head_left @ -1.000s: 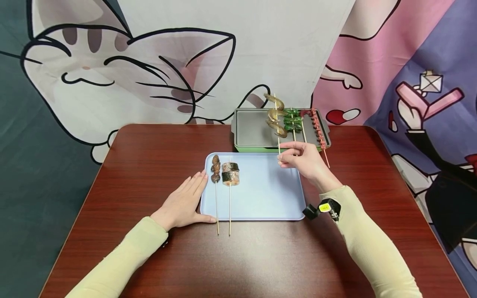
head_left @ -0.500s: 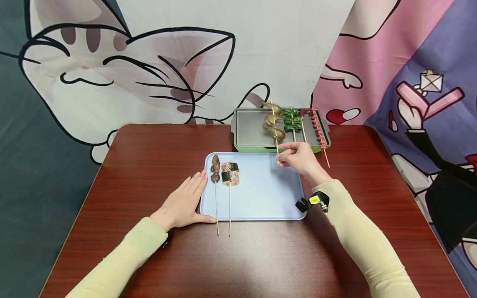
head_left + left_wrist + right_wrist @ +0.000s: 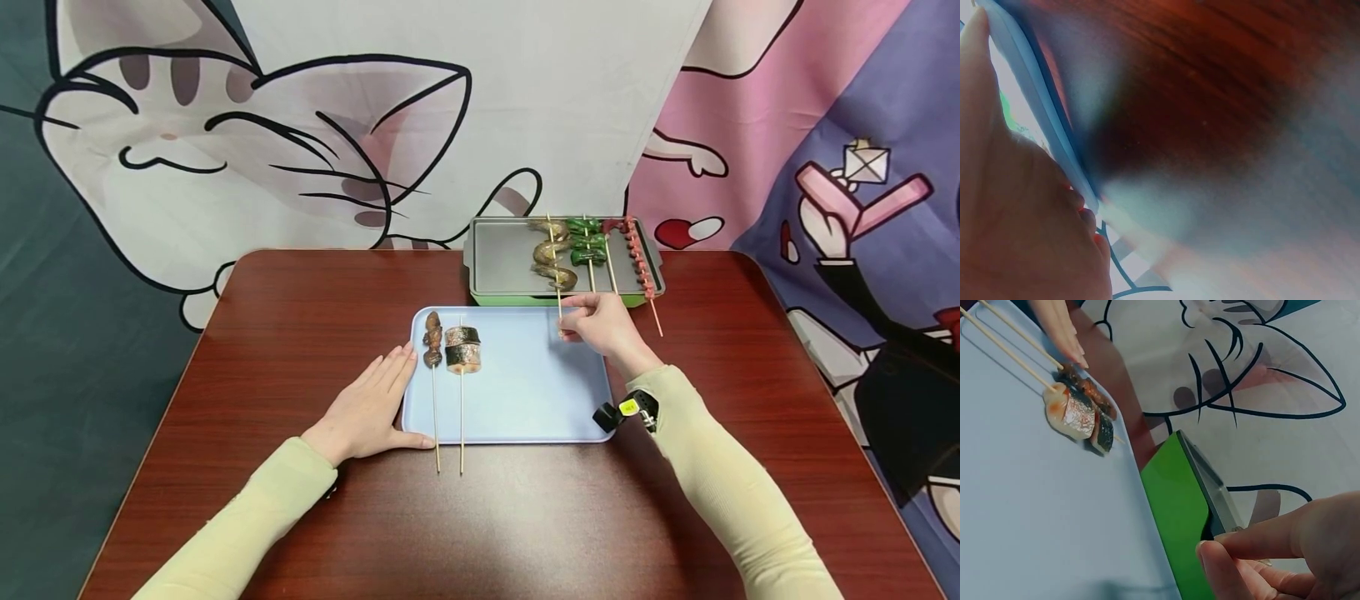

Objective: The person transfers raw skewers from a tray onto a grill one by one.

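My right hand [image 3: 603, 329] pinches the stick of a shrimp skewer [image 3: 553, 258] between thumb and fingertips. The skewer's curled brown shrimp lie over the grey plate of the green grill box [image 3: 498, 258]. In the right wrist view the pinching fingers [image 3: 1263, 540] show beside the box, with most of the skewer hidden. My left hand [image 3: 367, 408] rests with straight fingers along the left edge of a pale blue tray [image 3: 540, 396]. On that tray lie a brown meat skewer [image 3: 432, 340] and a skewer with dark-skinned, pale pieces [image 3: 462, 350], their sticks past the front edge.
Right of the shrimp on the grill lie a green pepper skewer [image 3: 587, 242], a partly hidden dark red skewer [image 3: 612, 225] and a long pink-red skewer [image 3: 641, 258]. A reddish-brown table [image 3: 450, 533] carries everything, and a printed curtain [image 3: 585, 100] hangs behind it.
The shrimp skewer has come down from a raised position onto or just over the grill plate. My right hand has shifted slightly left and downward, still pinching it. My left hand stays put.
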Demonstrator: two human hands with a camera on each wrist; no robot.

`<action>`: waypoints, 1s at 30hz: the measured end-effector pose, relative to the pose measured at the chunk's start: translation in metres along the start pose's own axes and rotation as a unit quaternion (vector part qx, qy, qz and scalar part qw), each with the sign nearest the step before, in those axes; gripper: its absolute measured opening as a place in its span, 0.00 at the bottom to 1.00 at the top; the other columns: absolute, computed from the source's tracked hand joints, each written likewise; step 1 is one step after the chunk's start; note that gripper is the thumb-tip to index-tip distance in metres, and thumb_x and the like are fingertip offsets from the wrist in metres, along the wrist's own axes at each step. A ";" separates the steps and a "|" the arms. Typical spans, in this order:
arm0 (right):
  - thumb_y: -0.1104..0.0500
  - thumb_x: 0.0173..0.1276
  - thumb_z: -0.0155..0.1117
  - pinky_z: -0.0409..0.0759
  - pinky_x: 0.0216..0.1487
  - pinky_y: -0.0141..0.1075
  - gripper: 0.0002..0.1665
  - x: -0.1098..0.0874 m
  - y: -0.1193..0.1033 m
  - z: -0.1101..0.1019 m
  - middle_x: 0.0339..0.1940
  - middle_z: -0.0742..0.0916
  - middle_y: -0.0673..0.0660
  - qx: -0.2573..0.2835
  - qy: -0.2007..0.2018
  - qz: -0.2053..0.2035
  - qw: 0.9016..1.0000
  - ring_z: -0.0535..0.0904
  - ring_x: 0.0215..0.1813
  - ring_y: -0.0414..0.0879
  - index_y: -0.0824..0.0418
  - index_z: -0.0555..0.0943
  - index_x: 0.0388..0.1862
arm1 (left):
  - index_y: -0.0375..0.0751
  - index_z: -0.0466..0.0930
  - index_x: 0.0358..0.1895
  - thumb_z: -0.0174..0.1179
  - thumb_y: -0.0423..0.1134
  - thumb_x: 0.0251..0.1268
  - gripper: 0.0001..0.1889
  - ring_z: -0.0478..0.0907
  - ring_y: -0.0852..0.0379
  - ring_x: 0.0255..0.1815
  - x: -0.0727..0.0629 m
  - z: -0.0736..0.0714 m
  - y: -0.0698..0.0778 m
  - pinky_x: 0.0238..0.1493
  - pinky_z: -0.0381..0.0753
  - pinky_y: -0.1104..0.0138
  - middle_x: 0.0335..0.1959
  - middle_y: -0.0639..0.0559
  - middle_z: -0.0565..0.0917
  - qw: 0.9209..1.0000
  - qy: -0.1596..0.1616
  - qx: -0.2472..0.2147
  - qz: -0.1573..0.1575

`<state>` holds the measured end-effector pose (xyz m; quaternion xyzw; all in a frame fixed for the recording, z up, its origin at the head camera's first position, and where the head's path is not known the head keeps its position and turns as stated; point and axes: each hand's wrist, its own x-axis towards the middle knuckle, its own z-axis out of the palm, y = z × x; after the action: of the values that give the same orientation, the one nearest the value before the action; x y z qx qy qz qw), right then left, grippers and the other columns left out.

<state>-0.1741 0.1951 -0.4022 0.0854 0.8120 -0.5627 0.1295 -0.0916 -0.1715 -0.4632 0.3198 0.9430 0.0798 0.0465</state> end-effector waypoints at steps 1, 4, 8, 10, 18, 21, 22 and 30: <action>0.72 0.68 0.67 0.87 0.41 0.37 0.25 0.000 0.000 0.000 0.28 0.88 0.58 0.000 0.001 0.000 1.000 0.87 0.30 0.45 0.76 0.77 0.63 | 0.23 0.52 0.78 0.60 0.79 0.52 0.67 0.49 0.39 0.80 0.000 0.000 0.000 0.78 0.49 0.51 0.81 0.33 0.51 1.000 0.000 0.000 0.000; 0.72 0.67 0.67 0.88 0.41 0.38 0.25 -0.001 -0.001 0.000 0.30 0.89 0.61 0.000 -0.001 0.000 1.000 0.88 0.32 0.48 0.75 0.77 0.63 | 0.23 0.52 0.78 0.61 0.79 0.52 0.67 0.49 0.39 0.80 0.000 -0.001 0.000 0.78 0.49 0.51 0.80 0.33 0.51 1.000 0.001 0.001 -0.001; 0.71 0.67 0.67 0.87 0.45 0.42 0.27 -0.002 -0.001 0.000 0.36 0.89 0.65 0.007 -0.004 -0.002 1.000 0.89 0.35 0.50 0.74 0.76 0.65 | 0.23 0.52 0.78 0.61 0.78 0.53 0.66 0.49 0.38 0.80 0.000 -0.001 0.000 0.78 0.50 0.50 0.80 0.32 0.51 1.000 0.004 -0.001 0.001; 0.69 0.68 0.67 0.87 0.46 0.43 0.29 -0.004 -0.002 -0.001 0.40 0.89 0.66 0.003 -0.002 -0.009 1.000 0.89 0.36 0.49 0.73 0.75 0.67 | 0.23 0.52 0.78 0.61 0.78 0.53 0.66 0.49 0.38 0.80 0.000 -0.001 0.000 0.78 0.50 0.50 0.80 0.32 0.51 1.000 0.004 -0.002 0.001; 0.57 0.70 0.69 0.86 0.49 0.38 0.36 -0.022 -0.015 -0.007 0.53 0.86 0.64 -0.022 0.031 -0.066 0.997 0.87 0.47 0.52 0.67 0.70 0.73 | 0.23 0.53 0.78 0.61 0.79 0.52 0.67 0.50 0.38 0.80 0.000 0.000 -0.001 0.78 0.51 0.50 0.80 0.32 0.52 1.000 0.007 -0.001 0.002; 0.54 0.71 0.70 0.85 0.50 0.36 0.36 -0.032 -0.024 -0.008 0.55 0.86 0.63 -0.013 0.033 -0.083 0.996 0.87 0.48 0.49 0.65 0.71 0.73 | 0.23 0.54 0.77 0.61 0.79 0.52 0.67 0.50 0.38 0.80 0.000 0.000 -0.001 0.78 0.51 0.49 0.80 0.32 0.52 1.000 0.010 -0.002 0.004; 0.52 0.71 0.70 0.85 0.51 0.37 0.36 -0.035 -0.027 -0.009 0.55 0.86 0.62 -0.012 0.034 -0.086 0.996 0.86 0.49 0.49 0.64 0.72 0.73 | 0.23 0.54 0.77 0.61 0.79 0.52 0.67 0.50 0.38 0.80 0.000 0.001 -0.001 0.78 0.52 0.49 0.80 0.32 0.52 1.000 0.010 -0.001 0.004; 0.43 0.69 0.71 0.77 0.60 0.42 0.36 -0.060 -0.035 -0.009 0.55 0.88 0.53 -0.040 0.033 -0.111 0.992 0.84 0.54 0.43 0.55 0.75 0.71 | 0.24 0.52 0.78 0.60 0.79 0.53 0.67 0.48 0.39 0.81 0.000 0.000 0.000 0.78 0.49 0.50 0.81 0.33 0.51 1.000 -0.001 0.000 0.001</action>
<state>-0.1280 0.1914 -0.3493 0.0081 0.8421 -0.5376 0.0422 -0.0920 -0.1714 -0.4632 0.3206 0.9427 0.0795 0.0473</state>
